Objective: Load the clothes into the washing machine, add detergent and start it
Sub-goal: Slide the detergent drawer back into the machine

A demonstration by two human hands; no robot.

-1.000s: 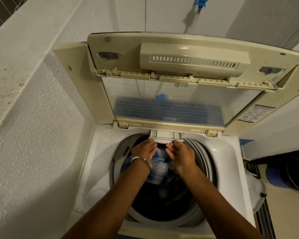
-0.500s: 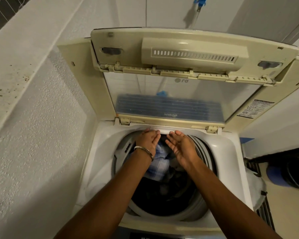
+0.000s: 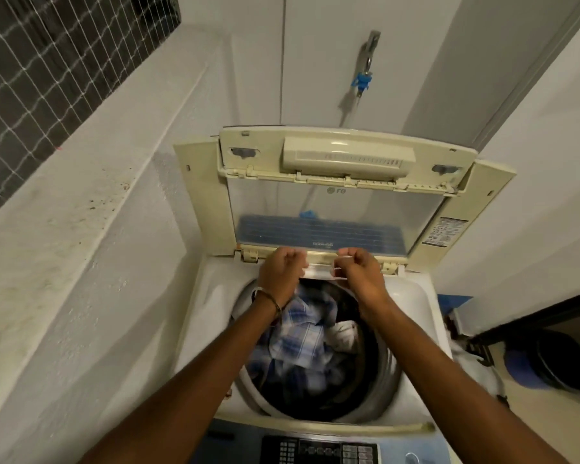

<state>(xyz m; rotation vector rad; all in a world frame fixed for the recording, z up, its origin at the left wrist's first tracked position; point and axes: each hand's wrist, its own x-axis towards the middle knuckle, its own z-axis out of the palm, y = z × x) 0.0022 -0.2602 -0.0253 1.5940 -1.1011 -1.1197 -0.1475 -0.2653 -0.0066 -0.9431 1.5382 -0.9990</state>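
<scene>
The top-loading washing machine [image 3: 412, 296] stands with its folding lid [image 3: 322, 209] raised against the wall. Clothes fill the drum: a blue-and-white checked shirt [image 3: 298, 339], a white piece [image 3: 345, 333] and dark items. My left hand [image 3: 280, 271] and my right hand [image 3: 360, 269] hover at the back rim of the tub, fingers curled into loose fists, on either side of the white detergent drawer front [image 3: 318, 272], which sits flush in the rim. I see nothing held in either hand. The control panel [image 3: 318, 450] lies at the near edge.
A rough white wall and ledge [image 3: 81, 229] run close along the left, with a netted window above. A tap with a blue hose fitting [image 3: 362, 82] hangs on the back wall. A dark bucket [image 3: 563, 363] stands on the floor at the right.
The detergent drawer, pulled out a second ago, has been pushed in flush. My hands went from flat against it to curled fists, and the view has pulled back and up.
</scene>
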